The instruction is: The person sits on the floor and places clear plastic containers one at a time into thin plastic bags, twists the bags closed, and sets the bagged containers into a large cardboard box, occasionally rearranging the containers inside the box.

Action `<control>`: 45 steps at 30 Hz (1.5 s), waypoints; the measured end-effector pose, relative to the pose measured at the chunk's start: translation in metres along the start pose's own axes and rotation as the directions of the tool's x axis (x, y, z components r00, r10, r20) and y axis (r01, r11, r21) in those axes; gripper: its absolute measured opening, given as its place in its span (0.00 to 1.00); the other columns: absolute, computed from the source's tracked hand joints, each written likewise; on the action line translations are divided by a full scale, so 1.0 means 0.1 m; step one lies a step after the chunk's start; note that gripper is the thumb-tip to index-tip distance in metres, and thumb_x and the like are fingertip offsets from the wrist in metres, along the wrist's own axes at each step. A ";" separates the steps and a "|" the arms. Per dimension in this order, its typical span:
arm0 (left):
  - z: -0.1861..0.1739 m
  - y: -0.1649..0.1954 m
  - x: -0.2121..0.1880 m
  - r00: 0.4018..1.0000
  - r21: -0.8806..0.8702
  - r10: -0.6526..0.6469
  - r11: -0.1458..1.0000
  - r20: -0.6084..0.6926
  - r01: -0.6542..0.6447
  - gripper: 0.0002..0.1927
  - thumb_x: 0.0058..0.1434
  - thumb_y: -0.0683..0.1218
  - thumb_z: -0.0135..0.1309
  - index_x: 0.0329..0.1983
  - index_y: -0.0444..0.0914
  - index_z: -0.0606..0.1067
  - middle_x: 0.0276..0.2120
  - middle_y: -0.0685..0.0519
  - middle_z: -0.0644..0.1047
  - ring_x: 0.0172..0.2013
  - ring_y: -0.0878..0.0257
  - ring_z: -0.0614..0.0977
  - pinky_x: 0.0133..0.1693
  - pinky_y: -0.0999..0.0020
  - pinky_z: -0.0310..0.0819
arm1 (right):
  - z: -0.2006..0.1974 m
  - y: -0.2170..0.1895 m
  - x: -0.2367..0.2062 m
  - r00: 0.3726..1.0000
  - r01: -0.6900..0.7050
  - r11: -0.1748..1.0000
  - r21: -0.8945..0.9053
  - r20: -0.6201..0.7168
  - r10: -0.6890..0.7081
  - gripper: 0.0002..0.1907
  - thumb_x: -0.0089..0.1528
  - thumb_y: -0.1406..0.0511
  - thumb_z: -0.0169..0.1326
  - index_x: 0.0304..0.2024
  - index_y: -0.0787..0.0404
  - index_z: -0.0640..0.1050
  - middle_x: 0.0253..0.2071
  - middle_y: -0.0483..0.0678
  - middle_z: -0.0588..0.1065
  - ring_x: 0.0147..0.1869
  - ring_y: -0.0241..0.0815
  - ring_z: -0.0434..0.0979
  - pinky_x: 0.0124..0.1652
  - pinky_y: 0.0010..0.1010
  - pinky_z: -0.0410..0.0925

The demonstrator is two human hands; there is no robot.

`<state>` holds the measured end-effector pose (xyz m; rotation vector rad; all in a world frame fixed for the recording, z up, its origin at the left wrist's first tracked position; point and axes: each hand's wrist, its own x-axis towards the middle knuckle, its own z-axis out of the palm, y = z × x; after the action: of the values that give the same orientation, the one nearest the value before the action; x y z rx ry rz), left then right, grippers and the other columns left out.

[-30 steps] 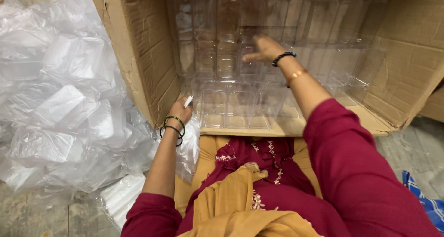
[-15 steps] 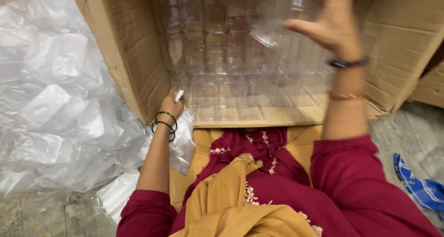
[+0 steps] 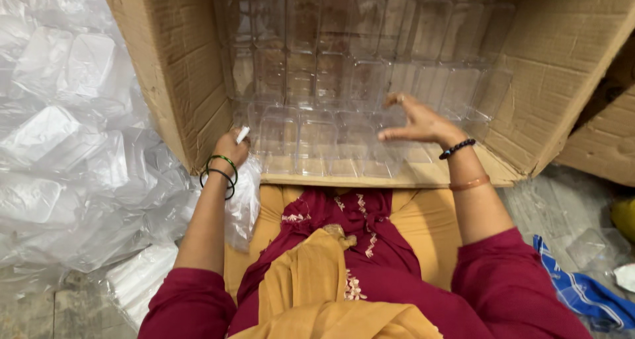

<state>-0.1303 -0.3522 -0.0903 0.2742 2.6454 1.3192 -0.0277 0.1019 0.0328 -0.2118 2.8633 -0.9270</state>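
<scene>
Two hands, right hand (image 3: pixel 418 122) touching clear containers (image 3: pixel 317 137)

Matt, rough corrugated cardboard box (image 3: pixel 165 68), glossy clear plastic containers (image 3: pixel 344 81) stacked inside it, crinkled shiny plastic bags (image 3: pixel 73 127) piled left of it

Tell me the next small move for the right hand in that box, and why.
Probably lower the right hand onto the front row of clear plastic containers and close its fingers on one. It hovers open just above them, holding nothing, while the left hand, with a small white object, steadies the cardboard box at its edge.
</scene>
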 end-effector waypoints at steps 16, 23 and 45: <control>-0.05 0.11 0.05 0.998 -0.048 -0.069 0.996 0.014 0.070 0.12 0.65 0.48 0.49 0.43 0.37 0.77 0.35 0.36 0.80 0.39 0.40 0.83 0.44 0.53 0.75 | 0.17 -0.62 1.89 0.877 -0.427 0.791 -0.438 0.014 0.481 0.61 0.47 0.41 0.67 0.74 0.61 0.59 0.61 0.63 0.73 0.65 0.63 0.73 0.60 0.50 0.68; 0.01 -0.16 0.16 0.994 0.274 0.087 0.959 -0.060 -0.067 0.16 0.56 0.46 0.55 0.47 0.37 0.79 0.37 0.33 0.80 0.41 0.34 0.81 0.43 0.44 0.76 | -0.44 -0.46 0.60 0.715 -0.216 0.968 -0.124 -0.695 0.071 0.45 0.59 0.46 0.69 0.71 0.58 0.68 0.62 0.64 0.69 0.60 0.64 0.75 0.55 0.48 0.71; -0.04 -0.04 -0.02 1.000 0.009 -0.012 1.000 -0.003 0.012 0.14 0.61 0.45 0.52 0.46 0.34 0.79 0.32 0.41 0.81 0.34 0.52 0.82 0.40 0.59 0.74 | -0.38 -0.18 0.69 0.878 -0.468 0.831 -0.302 -0.270 0.396 0.48 0.58 0.37 0.63 0.61 0.70 0.73 0.62 0.68 0.72 0.66 0.63 0.72 0.62 0.47 0.68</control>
<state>-0.1296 -0.3585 -0.0909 0.2582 2.6515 1.3052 -0.1002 0.0977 0.0684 0.5177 3.0326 -0.3467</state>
